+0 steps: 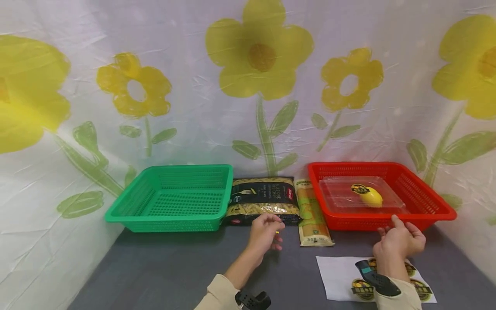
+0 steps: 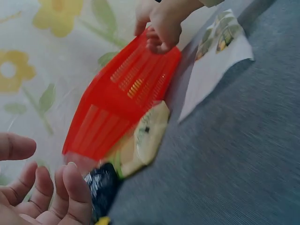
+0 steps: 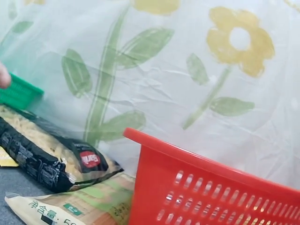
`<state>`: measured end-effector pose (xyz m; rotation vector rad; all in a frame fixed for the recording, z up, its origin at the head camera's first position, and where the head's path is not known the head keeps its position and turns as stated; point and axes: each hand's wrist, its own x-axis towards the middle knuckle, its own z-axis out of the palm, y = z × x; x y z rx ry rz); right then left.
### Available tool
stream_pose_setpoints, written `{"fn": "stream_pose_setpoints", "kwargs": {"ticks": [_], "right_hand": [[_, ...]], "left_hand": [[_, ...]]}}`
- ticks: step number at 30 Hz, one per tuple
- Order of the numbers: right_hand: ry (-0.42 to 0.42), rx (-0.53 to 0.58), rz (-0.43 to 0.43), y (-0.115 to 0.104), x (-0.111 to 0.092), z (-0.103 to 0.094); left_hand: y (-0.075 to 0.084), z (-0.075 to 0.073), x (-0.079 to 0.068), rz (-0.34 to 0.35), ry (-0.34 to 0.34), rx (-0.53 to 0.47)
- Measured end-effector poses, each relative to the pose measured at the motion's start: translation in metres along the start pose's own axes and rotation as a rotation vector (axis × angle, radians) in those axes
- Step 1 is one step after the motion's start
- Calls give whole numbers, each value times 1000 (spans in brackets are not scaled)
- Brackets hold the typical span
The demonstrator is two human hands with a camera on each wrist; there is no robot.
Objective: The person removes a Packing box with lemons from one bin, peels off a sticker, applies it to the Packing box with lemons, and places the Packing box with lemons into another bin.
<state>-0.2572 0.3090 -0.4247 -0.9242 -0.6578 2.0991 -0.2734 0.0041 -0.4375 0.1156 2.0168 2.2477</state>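
Observation:
My left hand (image 1: 265, 234) hovers over the table before a black bag of pasta (image 1: 267, 198), its fingers loosely bent. In the left wrist view, a gap shows between its thumb and fingers (image 2: 77, 187), with nothing held. A small yellow thing (image 3: 7, 159), mostly hidden in the head view, lies by the bag's front edge. My right hand (image 1: 399, 241) is at the front rim of a red basket (image 1: 387, 219), thumb up at the rim and fingers curled; it appears to grip it. Inside that basket lie a clear plastic box (image 1: 337, 191) with a round label and a lemon (image 1: 372, 197).
A green basket (image 1: 170, 226) stands at the left. Between the pasta and red basket lies a long yellow-beige packet (image 1: 314, 219). Under my right wrist is a white sheet (image 1: 337, 275) with several round labels. A flower-print curtain (image 1: 193, 129) closes off the back.

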Motion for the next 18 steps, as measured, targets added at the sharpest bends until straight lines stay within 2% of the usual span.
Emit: {"fn": "stream_pose_setpoints", "kwargs": {"ticks": [5, 8, 11, 14, 16, 18], "right_hand": [[22, -53, -107, 0, -2, 1], [23, -43, -145, 4, -5, 4], [25, -16, -221, 7, -8, 9], [18, -7, -318, 8, -11, 14], [12, -48, -390, 7, -17, 18], [-20, -136, -486, 7, -25, 20]], "left_hand": [[-19, -24, -10, -3, 37, -51], [-26, -40, -11, 3, 41, -64], [-29, -51, -9, 5, 40, -68], [-30, -55, -6, 12, 27, -59], [-32, -54, -3, 27, 7, -38], [-34, -52, -1, 82, -11, 40]]}}
